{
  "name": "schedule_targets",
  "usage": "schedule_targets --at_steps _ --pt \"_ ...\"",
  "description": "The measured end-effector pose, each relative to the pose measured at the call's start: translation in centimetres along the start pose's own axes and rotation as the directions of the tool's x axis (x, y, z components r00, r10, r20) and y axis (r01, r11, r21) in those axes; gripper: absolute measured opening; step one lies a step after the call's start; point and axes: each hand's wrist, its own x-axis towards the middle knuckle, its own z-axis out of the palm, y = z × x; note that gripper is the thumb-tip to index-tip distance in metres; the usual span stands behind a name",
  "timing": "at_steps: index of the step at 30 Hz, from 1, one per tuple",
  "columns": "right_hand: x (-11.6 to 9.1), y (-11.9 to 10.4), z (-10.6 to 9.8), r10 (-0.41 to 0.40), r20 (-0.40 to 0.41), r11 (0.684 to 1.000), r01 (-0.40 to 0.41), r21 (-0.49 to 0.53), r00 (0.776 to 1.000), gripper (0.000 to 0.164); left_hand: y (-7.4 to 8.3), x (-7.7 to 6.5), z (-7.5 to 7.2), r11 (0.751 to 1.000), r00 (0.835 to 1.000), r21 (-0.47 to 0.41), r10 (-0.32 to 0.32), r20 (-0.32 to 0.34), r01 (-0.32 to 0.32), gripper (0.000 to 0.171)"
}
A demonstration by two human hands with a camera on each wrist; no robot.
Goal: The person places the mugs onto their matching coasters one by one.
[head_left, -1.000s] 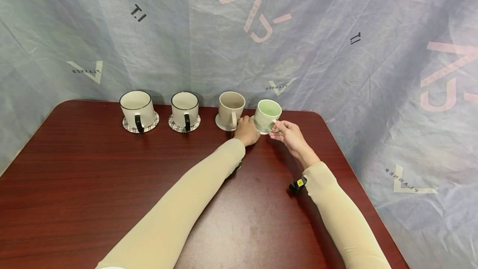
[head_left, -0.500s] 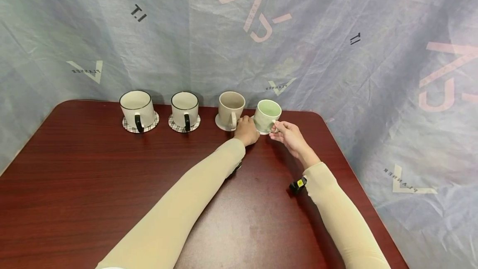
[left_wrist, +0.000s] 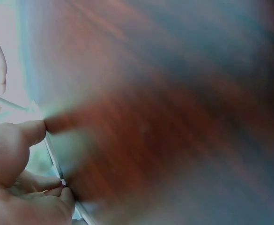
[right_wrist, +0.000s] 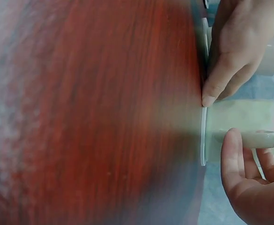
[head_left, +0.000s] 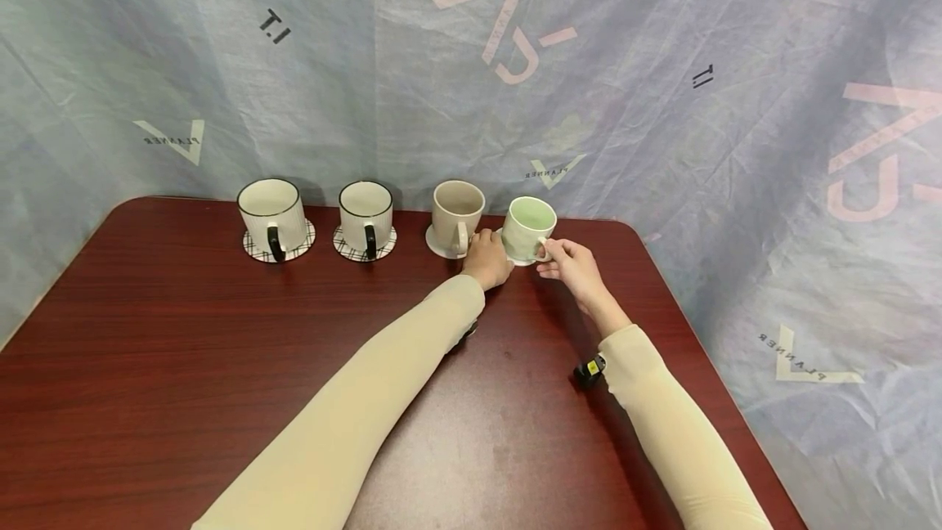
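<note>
A light green mug (head_left: 524, 242) stands upright on a pale coaster (right_wrist: 203, 140) at the back right. My right hand (head_left: 576, 270) pinches its handle (right_wrist: 256, 139) between thumb and fingers, seen close in the right wrist view. Left of that mug, my left hand (head_left: 487, 260) is low at the table with its thumb and bent fingers at the coaster's edge. In the left wrist view its thumb (left_wrist: 33, 131) and fingertips (left_wrist: 64, 190) hold the thin rim. A beige mug (head_left: 447, 223) on its own coaster (head_left: 435, 245) sits just beyond the left hand, handle toward me.
Farther left, two white mugs with black rims and handles, one wide (head_left: 265, 227) and one narrower (head_left: 361, 227), stand on checked coasters. A printed grey cloth (head_left: 625, 121) hangs right behind the dark red table (head_left: 294, 366).
My right hand has eased very slightly to the right at the green mug's handle. The left hand and the mugs stay as they were.
</note>
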Motion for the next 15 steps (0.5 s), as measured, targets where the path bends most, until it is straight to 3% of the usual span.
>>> schedule_targets --at_steps 4,15 --pt "-0.3 0.0 -0.4 -0.002 -0.022 0.999 0.001 -0.046 1.0 0.048 0.0 -0.3 -0.2 1.0 1.0 0.005 0.023 -0.021 -0.023 0.066" --pt "-1.4 0.0 -2.2 -0.04 -0.036 0.989 0.035 -0.142 0.999 0.046 -0.4 -0.7 -0.1 0.999 0.999 0.001 0.05 -0.003 -0.05 0.065"
